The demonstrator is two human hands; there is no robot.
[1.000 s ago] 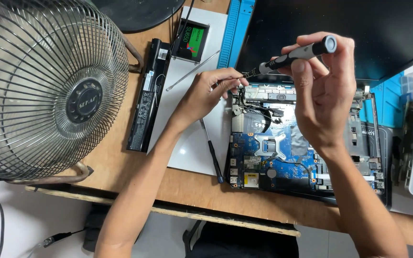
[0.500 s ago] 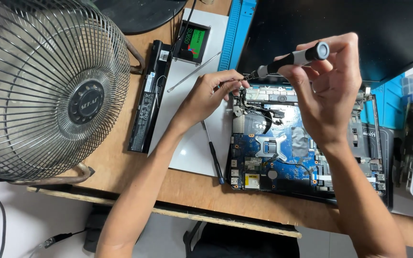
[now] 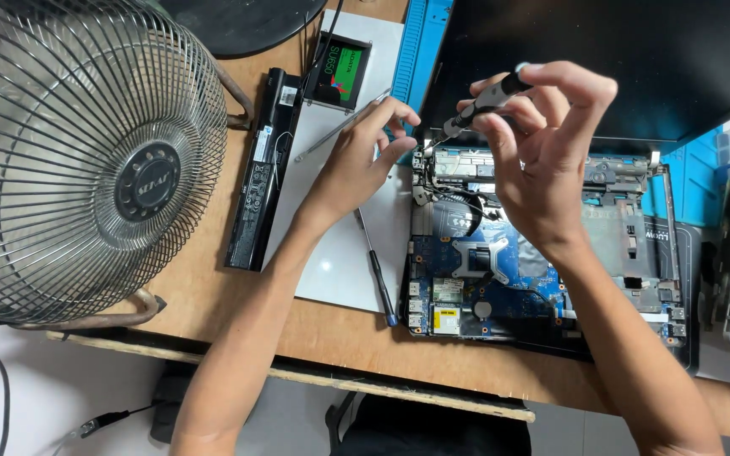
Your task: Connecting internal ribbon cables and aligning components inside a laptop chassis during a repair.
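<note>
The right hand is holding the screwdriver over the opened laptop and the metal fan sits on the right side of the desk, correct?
Not quite. The head view shows the metal fan on the left side of the desk. The right hand does hold the screwdriver over the opened laptop.

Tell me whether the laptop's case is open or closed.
Open: the laptop has its blue circuit board bared, and the right hand holds a screwdriver over it.

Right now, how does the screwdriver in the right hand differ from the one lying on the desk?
The held screwdriver is gripped by the right hand, tilted, tip down at the opened laptop's hinge corner. The spare screwdriver lies flat and untouched on the white sheet, beside the laptop. Both are slim with dark handles.
</note>
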